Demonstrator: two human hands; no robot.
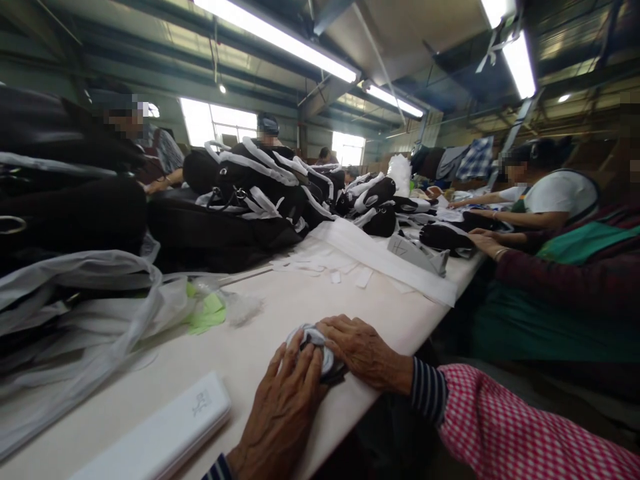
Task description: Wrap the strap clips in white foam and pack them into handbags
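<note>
A small round bundle, whitish-grey around its rim with dark material inside and underneath, lies near the table's front edge. My left hand reaches over its near left side, fingers curved down onto it. From the far right, my right hand grips the same bundle with fingers bent and close together. Both palms are hidden, and so is much of the bundle beneath the fingers. A long white box lies left of my left hand.
Black bags with white wrapping are heaped across the back of the pale table. A white strip and paper slips lie before them. Clear plastic and green pieces are at left. Co-workers sit along the right edge, one's hands on black pieces.
</note>
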